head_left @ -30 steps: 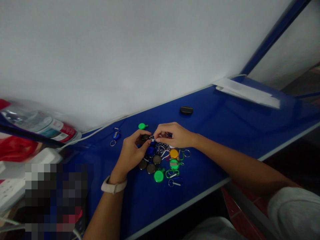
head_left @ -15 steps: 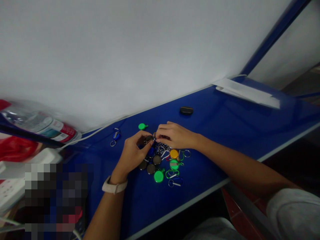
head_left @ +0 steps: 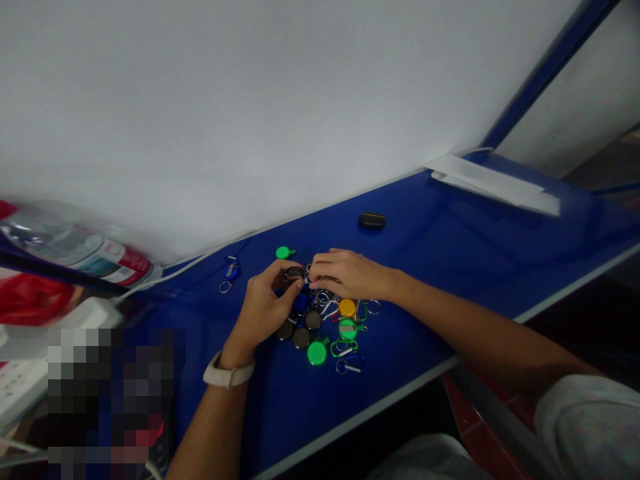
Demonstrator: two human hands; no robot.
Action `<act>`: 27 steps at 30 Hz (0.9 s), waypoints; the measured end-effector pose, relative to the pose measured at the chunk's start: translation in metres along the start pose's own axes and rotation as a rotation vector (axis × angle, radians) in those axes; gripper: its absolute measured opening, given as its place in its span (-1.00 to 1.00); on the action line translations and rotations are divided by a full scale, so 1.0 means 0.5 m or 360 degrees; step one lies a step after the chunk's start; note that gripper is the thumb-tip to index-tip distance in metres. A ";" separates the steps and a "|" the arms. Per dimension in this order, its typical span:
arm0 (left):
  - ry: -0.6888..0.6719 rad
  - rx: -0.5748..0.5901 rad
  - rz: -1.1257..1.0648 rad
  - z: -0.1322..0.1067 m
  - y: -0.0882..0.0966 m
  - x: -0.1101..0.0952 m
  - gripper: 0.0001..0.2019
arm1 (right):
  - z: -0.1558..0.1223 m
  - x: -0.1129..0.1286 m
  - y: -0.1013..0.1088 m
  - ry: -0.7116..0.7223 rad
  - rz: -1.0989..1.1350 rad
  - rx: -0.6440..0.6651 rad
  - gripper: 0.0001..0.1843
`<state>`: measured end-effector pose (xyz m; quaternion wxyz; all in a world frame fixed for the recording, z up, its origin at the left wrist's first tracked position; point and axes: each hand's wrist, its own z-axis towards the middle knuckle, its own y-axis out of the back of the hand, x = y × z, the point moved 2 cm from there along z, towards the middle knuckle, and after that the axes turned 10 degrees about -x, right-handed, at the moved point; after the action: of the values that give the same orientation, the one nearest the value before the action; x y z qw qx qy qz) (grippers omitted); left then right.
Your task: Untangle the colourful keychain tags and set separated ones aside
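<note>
Keychains [head_left: 320,320] heap on the blue tabletop [head_left: 450,227]; the left hand [head_left: 263,310] pinches a dark round tag [head_left: 295,273], while the right hand [head_left: 350,275], fingers pressed together, rests atop the heap.

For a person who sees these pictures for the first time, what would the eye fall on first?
The glossy blue table top stands out first, with a heap of key rings and round coloured tags near its middle. At the top of the heap, the left hand and right hand meet among the rings.
</note>
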<state>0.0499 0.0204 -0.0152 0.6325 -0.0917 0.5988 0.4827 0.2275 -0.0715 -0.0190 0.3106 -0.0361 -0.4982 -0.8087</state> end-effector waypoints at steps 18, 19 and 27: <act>0.0009 0.0004 -0.0036 -0.002 0.003 0.002 -0.67 | 0.000 0.001 0.005 -0.0172 0.0306 -0.0287 -0.93; 0.0007 0.0004 -0.0042 -0.002 0.003 0.002 -0.68 | 0.000 -0.001 0.004 -0.0199 0.0337 -0.0319 -0.94; -0.0001 0.0009 -0.0072 -0.003 0.003 -0.001 -0.72 | -0.002 -0.007 0.003 -0.0297 0.0524 -0.0423 -0.84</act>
<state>0.0481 0.0200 -0.0146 0.6437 -0.1034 0.5977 0.4665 0.2313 -0.0710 -0.0195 0.3835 -0.2322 -0.4015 -0.7986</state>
